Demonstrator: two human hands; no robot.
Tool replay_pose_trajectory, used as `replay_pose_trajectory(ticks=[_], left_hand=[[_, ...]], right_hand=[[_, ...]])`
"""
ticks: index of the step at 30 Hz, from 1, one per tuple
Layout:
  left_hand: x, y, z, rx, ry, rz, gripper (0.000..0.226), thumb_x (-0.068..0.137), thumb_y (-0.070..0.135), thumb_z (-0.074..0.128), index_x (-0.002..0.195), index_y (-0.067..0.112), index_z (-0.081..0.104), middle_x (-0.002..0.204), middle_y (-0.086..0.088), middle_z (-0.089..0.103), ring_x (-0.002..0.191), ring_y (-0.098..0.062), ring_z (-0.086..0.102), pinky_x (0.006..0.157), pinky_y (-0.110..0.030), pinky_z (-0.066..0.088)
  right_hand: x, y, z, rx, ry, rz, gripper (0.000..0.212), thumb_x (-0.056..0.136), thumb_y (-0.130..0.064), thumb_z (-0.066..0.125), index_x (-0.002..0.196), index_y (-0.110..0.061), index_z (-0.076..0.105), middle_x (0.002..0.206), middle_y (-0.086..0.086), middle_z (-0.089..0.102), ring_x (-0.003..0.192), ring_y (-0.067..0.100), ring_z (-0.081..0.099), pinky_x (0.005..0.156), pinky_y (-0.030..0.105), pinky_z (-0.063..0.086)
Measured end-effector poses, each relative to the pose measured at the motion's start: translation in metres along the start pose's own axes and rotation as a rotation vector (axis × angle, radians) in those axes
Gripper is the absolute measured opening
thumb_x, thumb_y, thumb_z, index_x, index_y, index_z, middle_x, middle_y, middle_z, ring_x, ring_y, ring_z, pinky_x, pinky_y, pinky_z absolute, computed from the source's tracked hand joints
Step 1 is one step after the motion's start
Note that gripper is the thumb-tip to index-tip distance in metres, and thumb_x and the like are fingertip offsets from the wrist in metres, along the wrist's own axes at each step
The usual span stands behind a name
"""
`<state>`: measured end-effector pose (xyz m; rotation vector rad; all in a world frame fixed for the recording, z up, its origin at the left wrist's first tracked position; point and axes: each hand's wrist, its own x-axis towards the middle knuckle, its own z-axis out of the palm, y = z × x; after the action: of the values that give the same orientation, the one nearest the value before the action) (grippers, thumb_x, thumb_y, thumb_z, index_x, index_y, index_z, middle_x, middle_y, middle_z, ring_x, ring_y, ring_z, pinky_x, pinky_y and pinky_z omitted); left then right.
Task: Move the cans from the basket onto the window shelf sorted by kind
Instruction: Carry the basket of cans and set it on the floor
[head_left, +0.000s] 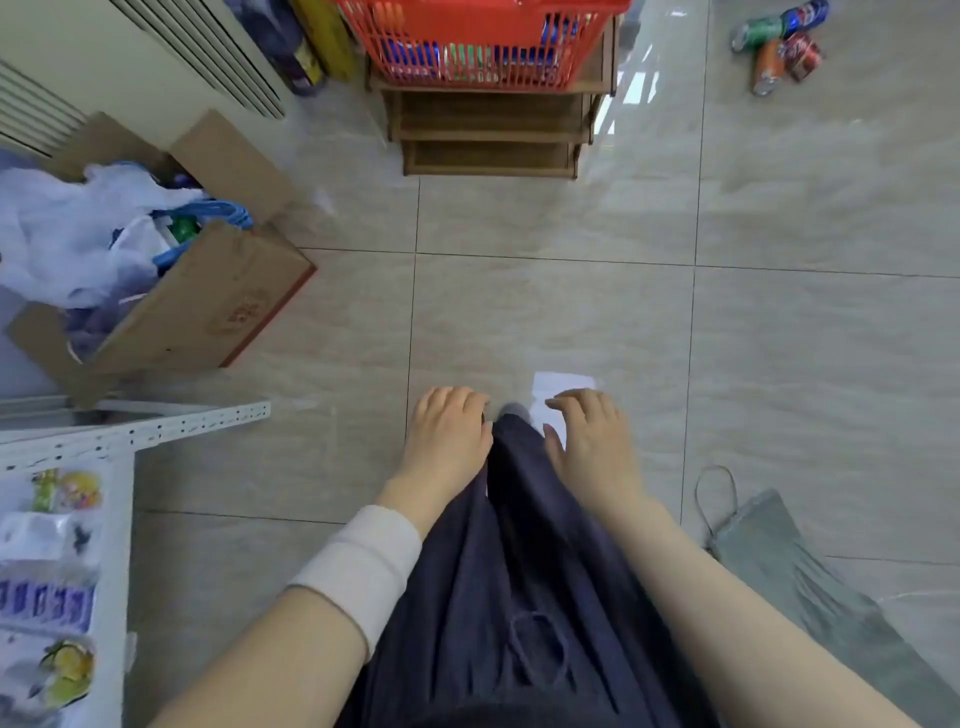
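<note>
Red basket (483, 78) holds cans (410, 52), labels blurred beyond reading.

The tiled floor (545, 312) carries a wooden rack (488, 130), a cardboard box (218, 301), loose cans (779, 47) and a grey bag (810, 571).

Red slatted basket (483, 73) at top centre, blue and green cans (410, 54) glinting through it. Upper right: loose cans (768, 65) in green, blue, orange, red. Pale grey veined floor tiles (550, 312), brown cardboard box (223, 306) left, navy garment (519, 571), white wristband (363, 561).
</note>
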<state>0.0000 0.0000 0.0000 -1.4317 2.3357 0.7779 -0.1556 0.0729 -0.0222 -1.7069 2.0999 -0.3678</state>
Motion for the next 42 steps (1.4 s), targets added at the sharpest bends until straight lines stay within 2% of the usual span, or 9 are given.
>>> replay_pose_trajectory(ticks=[3, 8, 13, 21, 27, 35, 42], left_hand=[[0.016, 0.006, -0.013, 0.012, 0.019, -0.004, 0.038, 0.094, 0.026, 0.041, 0.130, 0.016, 0.048, 0.132, 0.000, 0.051, 0.124, -0.021, 0.041, 0.107, -0.029, 0.019], [0.049, 0.006, -0.040, 0.004, 0.079, 0.004, 0.037, 0.094, 0.024, 0.043, 0.129, 0.016, 0.049, 0.130, -0.001, 0.052, 0.123, -0.022, 0.042, 0.109, -0.032, 0.019], [0.095, -0.008, -0.081, -0.015, 0.141, -0.014, 0.035, 0.093, 0.023, 0.045, 0.127, 0.017, 0.051, 0.128, 0.000, 0.054, 0.121, -0.021, 0.045, 0.108, -0.031, 0.020], [0.173, -0.043, -0.154, -0.040, 0.182, -0.005, 0.034, 0.094, 0.024, 0.044, 0.126, 0.016, 0.052, 0.127, -0.001, 0.055, 0.120, -0.021, 0.045, 0.109, -0.032, 0.021], [0.229, -0.055, -0.195, -0.001, 0.176, 0.012, 0.034, 0.095, 0.027, 0.042, 0.128, 0.018, 0.049, 0.131, 0.001, 0.051, 0.125, -0.019, 0.041, 0.113, -0.034, 0.015], [0.304, -0.036, -0.238, -0.003, 0.145, -0.020, 0.036, 0.095, 0.028, 0.042, 0.130, 0.019, 0.047, 0.132, 0.001, 0.050, 0.126, -0.019, 0.040, 0.114, -0.034, 0.015], [0.379, -0.014, -0.291, -0.012, 0.220, -0.042, 0.037, 0.096, 0.029, 0.041, 0.131, 0.018, 0.046, 0.134, 0.002, 0.049, 0.127, -0.017, 0.039, 0.113, -0.034, 0.019]], right_hand=[[0.015, 0.007, -0.006, -0.013, 0.069, 0.016, 0.033, 0.079, -0.026, 0.044, 0.089, -0.004, 0.066, 0.090, 0.011, 0.064, 0.080, 0.034, 0.061, 0.068, 0.037, 0.049], [0.052, 0.008, -0.016, -0.032, 0.078, 0.009, 0.034, 0.079, -0.027, 0.042, 0.091, -0.004, 0.065, 0.091, 0.011, 0.064, 0.081, 0.035, 0.061, 0.066, 0.037, 0.049], [0.114, -0.002, -0.025, -0.058, 0.129, -0.022, 0.032, 0.079, -0.026, 0.044, 0.090, -0.004, 0.065, 0.090, 0.011, 0.064, 0.078, 0.035, 0.061, 0.063, 0.037, 0.050], [0.219, -0.019, -0.046, -0.101, 0.110, -0.001, 0.034, 0.079, -0.027, 0.042, 0.090, -0.004, 0.065, 0.091, 0.010, 0.065, 0.078, 0.035, 0.061, 0.065, 0.038, 0.048], [0.292, -0.022, -0.063, -0.083, 0.146, 0.019, 0.034, 0.080, -0.026, 0.043, 0.093, -0.004, 0.065, 0.094, 0.010, 0.064, 0.082, 0.035, 0.061, 0.066, 0.038, 0.049], [0.375, 0.006, -0.090, -0.039, 0.147, 0.054, 0.034, 0.081, -0.027, 0.042, 0.095, -0.005, 0.064, 0.097, 0.010, 0.064, 0.086, 0.035, 0.060, 0.069, 0.039, 0.046], [0.460, 0.030, -0.130, -0.032, 0.174, 0.052, 0.039, 0.080, -0.031, 0.040, 0.097, -0.005, 0.064, 0.097, 0.013, 0.064, 0.087, 0.036, 0.059, 0.070, 0.041, 0.047]])
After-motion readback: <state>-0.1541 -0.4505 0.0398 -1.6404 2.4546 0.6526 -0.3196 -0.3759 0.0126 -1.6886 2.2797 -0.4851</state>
